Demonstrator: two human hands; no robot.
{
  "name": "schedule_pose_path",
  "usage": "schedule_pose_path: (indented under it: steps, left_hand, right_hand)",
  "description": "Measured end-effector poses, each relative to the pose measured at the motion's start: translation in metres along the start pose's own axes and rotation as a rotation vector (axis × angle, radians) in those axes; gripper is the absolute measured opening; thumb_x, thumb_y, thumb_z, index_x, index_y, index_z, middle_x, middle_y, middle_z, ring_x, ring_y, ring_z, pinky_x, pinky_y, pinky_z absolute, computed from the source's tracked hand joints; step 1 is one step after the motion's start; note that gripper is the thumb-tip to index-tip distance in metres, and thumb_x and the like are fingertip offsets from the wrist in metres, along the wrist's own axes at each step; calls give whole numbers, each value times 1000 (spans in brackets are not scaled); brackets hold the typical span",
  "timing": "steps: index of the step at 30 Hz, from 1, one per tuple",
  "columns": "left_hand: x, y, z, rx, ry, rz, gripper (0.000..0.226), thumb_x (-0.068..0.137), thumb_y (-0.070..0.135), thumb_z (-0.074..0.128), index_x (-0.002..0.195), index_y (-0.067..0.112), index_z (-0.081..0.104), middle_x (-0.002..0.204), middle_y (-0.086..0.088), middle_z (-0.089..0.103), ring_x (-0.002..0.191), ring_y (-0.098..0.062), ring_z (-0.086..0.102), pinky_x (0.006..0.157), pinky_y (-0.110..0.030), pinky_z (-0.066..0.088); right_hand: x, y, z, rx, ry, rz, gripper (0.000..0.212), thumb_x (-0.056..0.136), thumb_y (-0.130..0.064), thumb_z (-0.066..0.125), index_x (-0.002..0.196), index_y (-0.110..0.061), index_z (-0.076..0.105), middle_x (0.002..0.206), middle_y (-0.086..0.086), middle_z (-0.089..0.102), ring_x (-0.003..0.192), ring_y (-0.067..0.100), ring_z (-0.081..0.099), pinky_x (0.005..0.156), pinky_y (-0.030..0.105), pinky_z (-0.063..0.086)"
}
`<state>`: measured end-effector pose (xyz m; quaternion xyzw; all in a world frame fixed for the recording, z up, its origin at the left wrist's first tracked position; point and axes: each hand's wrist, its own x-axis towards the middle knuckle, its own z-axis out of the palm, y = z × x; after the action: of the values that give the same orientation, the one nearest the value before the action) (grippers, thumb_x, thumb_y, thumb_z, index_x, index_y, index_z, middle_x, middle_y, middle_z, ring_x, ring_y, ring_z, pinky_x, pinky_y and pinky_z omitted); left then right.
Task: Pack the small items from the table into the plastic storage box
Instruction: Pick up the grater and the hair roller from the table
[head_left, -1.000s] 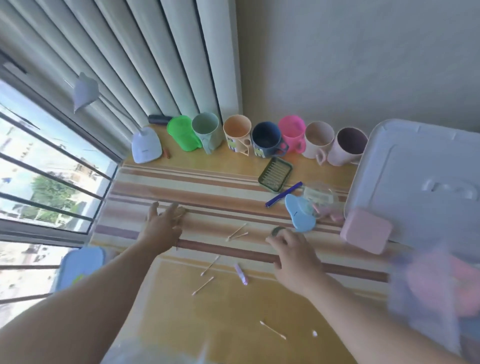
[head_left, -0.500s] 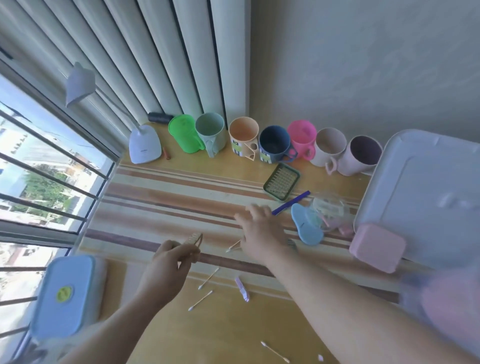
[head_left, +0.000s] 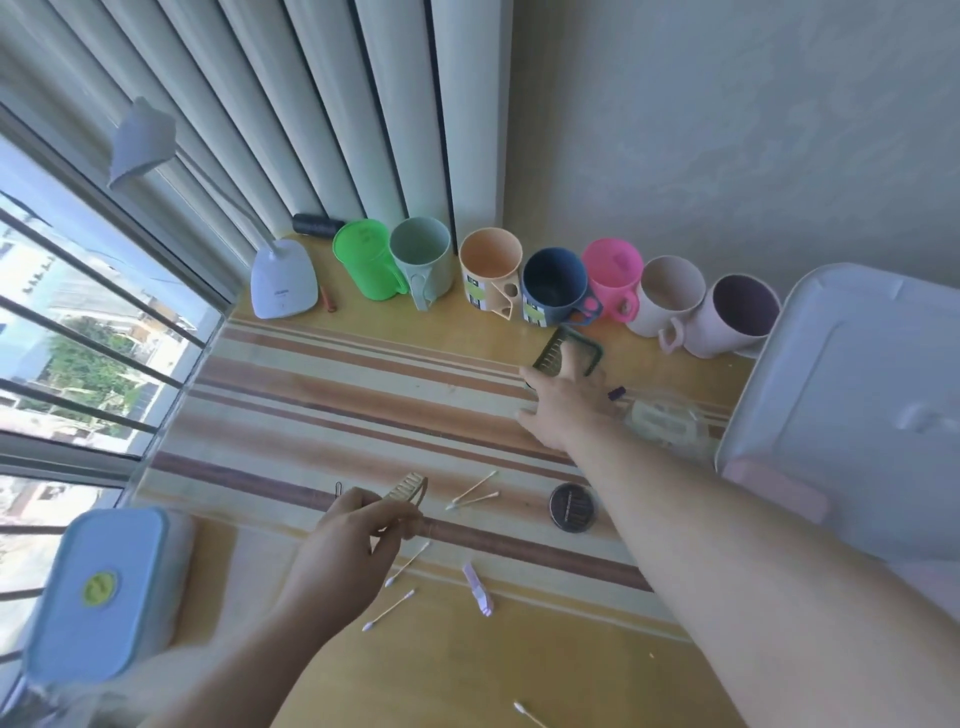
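My left hand (head_left: 358, 530) is pinched on a tan comb-like hair clip (head_left: 408, 488), lifted just above the striped cloth (head_left: 322, 410). My right hand (head_left: 563, 405) reaches far across, fingers spread, fingertips resting on a dark green slotted tray (head_left: 587, 348). A large pale plastic box lid (head_left: 857, 415) fills the right side. A small box with a blue lid (head_left: 98, 592) stands at the near left. Loose on the table lie cotton swabs (head_left: 472, 491), a round black tin (head_left: 573, 506), a small pink-white tube (head_left: 478, 590) and a thin hairpin (head_left: 338, 488).
Several mugs (head_left: 553, 286) line the back wall, with a white desk lamp (head_left: 283, 283) and a black spool (head_left: 317, 224) to their left. A clear bag (head_left: 660, 421), a purple pen tip (head_left: 615, 392) and a pink case (head_left: 779, 488) lie beside the big lid. A window borders the left.
My right hand has moved from the table's middle out to the green tray, uncovering the black tin. My left hand has picked up the hair clip and still holds it.
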<state>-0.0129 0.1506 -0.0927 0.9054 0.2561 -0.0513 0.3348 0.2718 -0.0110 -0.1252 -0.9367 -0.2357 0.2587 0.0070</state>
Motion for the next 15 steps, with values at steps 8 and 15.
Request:
schedule_pose_path:
  steps: [8,15]
  left_hand:
    - [1,-1,5,17,-6,7,34,96,23,61,96,56,66,100,23,55,90,0,59,71,-27,52]
    - [-13,31,9,-26,-79,-1,83,92,22,67,150,61,21,92,26,71,93,0,60,73,-29,47]
  right_hand:
    - [-69,5,55,146,36,-362,45,93,-32,69,132,-48,51,154,0,26,136,31,34,103,47,43]
    - [-166,43,43,410,155,-281,107,76,-41,84,158,-44,16,138,-5,38,129,19,37,103,35,44]
